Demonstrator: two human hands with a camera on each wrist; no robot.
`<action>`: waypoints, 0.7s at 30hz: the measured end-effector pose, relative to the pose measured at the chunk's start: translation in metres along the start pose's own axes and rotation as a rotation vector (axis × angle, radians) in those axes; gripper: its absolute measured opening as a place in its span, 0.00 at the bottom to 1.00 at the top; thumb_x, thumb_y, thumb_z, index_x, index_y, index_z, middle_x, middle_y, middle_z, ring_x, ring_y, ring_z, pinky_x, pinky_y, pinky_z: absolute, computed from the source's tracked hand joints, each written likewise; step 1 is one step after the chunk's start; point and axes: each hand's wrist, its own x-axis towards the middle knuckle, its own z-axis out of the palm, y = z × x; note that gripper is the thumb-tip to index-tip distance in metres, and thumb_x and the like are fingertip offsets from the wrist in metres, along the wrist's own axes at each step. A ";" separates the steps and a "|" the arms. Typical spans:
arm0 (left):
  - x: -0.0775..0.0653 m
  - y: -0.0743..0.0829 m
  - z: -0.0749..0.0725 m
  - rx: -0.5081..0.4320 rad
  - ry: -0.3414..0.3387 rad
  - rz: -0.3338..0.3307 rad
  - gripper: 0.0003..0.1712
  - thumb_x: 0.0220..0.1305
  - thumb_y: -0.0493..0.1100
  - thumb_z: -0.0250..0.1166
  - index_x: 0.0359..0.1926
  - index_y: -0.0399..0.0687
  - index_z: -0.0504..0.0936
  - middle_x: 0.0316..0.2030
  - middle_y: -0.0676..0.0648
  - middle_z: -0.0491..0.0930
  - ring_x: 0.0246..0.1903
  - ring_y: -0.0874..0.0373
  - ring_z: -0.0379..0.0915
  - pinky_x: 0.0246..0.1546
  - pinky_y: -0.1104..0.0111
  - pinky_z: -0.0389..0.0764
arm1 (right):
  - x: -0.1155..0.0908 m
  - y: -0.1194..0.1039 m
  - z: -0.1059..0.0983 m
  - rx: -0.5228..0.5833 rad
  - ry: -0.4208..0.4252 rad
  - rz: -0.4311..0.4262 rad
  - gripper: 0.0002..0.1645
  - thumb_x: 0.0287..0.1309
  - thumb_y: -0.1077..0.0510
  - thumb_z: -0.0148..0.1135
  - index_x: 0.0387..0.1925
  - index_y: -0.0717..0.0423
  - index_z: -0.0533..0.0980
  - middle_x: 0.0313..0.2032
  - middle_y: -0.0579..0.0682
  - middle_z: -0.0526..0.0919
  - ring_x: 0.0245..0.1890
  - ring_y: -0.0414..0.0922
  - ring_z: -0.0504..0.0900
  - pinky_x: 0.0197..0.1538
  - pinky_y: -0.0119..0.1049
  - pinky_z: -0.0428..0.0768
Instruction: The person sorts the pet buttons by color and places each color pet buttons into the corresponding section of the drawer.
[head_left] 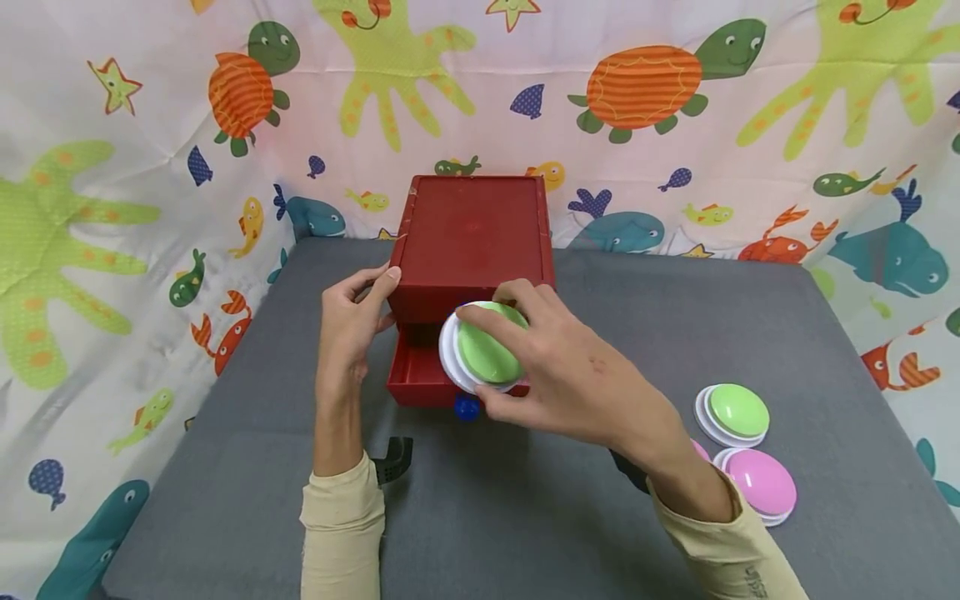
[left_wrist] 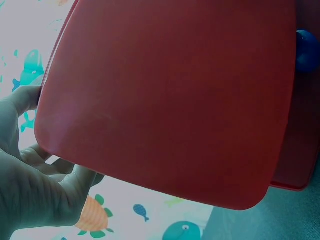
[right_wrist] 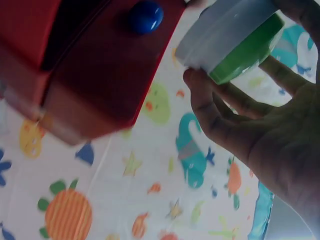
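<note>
A red drawer box point(head_left: 474, 237) stands on the grey table, its lower drawer point(head_left: 418, 379) pulled out and a blue knob point(head_left: 467, 407) on the drawer's front. My left hand point(head_left: 348, 321) rests on the box's left side, thumb at the top front corner; the left wrist view shows its fingers along the red edge point(left_wrist: 165, 100). Between the thumb and fingers of my right hand point(head_left: 577, 375) is a round push button point(head_left: 491, 350) with a green dome and white base, held tilted over the open drawer. Much of the drawer's inside is hidden behind it.
To the right on the table lie another green push button point(head_left: 738, 411) and a pink one point(head_left: 761, 482), with a second pink edge point(head_left: 701, 450) partly hidden by my right forearm. A cloth with printed sea animals point(head_left: 630, 167) hangs behind and beside the table.
</note>
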 end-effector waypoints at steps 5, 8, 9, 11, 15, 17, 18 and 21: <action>0.001 -0.002 -0.002 -0.004 0.007 0.006 0.29 0.70 0.60 0.67 0.64 0.51 0.84 0.62 0.45 0.83 0.58 0.50 0.82 0.53 0.56 0.88 | 0.025 -0.017 0.020 -0.147 0.031 -0.075 0.41 0.49 0.47 0.80 0.65 0.47 0.77 0.57 0.56 0.76 0.55 0.52 0.76 0.51 0.41 0.87; 0.002 -0.004 -0.002 -0.017 -0.004 0.024 0.28 0.71 0.58 0.67 0.64 0.48 0.84 0.60 0.43 0.83 0.55 0.52 0.82 0.48 0.62 0.89 | 0.034 -0.024 0.034 -0.280 0.058 -0.115 0.39 0.49 0.48 0.79 0.65 0.47 0.77 0.56 0.58 0.78 0.52 0.54 0.79 0.50 0.43 0.86; 0.002 -0.004 -0.002 -0.020 -0.006 0.031 0.27 0.71 0.57 0.67 0.63 0.48 0.84 0.60 0.42 0.84 0.54 0.52 0.83 0.47 0.64 0.89 | 0.036 -0.026 0.039 -0.329 0.068 -0.128 0.38 0.50 0.49 0.78 0.64 0.48 0.77 0.56 0.59 0.78 0.51 0.55 0.79 0.50 0.43 0.86; 0.002 -0.004 -0.003 -0.021 -0.006 0.040 0.27 0.71 0.57 0.67 0.63 0.47 0.85 0.58 0.42 0.84 0.52 0.53 0.83 0.43 0.68 0.90 | 0.039 -0.028 0.049 -0.424 0.087 -0.153 0.35 0.52 0.50 0.76 0.64 0.49 0.78 0.56 0.60 0.79 0.49 0.56 0.80 0.50 0.44 0.86; 0.002 -0.003 -0.004 -0.032 -0.004 0.059 0.26 0.71 0.57 0.67 0.62 0.46 0.86 0.57 0.41 0.85 0.50 0.54 0.84 0.41 0.69 0.90 | 0.043 -0.030 0.067 -0.558 0.103 -0.170 0.33 0.56 0.52 0.74 0.64 0.50 0.79 0.58 0.61 0.80 0.50 0.58 0.81 0.54 0.44 0.86; 0.003 -0.003 -0.004 -0.036 -0.006 0.062 0.26 0.71 0.57 0.67 0.61 0.46 0.86 0.58 0.41 0.85 0.50 0.54 0.83 0.41 0.69 0.90 | 0.045 -0.030 0.074 -0.600 0.103 -0.169 0.32 0.56 0.52 0.74 0.63 0.51 0.79 0.58 0.61 0.81 0.51 0.57 0.81 0.53 0.42 0.87; 0.003 -0.003 -0.004 -0.039 -0.008 0.061 0.26 0.71 0.57 0.68 0.61 0.46 0.86 0.58 0.41 0.85 0.50 0.54 0.83 0.41 0.69 0.90 | 0.046 -0.030 0.077 -0.610 0.101 -0.167 0.32 0.56 0.52 0.75 0.63 0.51 0.79 0.58 0.60 0.81 0.51 0.57 0.81 0.53 0.41 0.87; 0.003 -0.003 -0.005 -0.050 -0.011 0.060 0.26 0.71 0.56 0.68 0.61 0.46 0.86 0.58 0.41 0.85 0.50 0.53 0.82 0.40 0.70 0.90 | 0.050 -0.032 0.082 -0.632 0.087 -0.156 0.35 0.53 0.49 0.77 0.63 0.51 0.79 0.57 0.59 0.82 0.49 0.54 0.82 0.51 0.39 0.87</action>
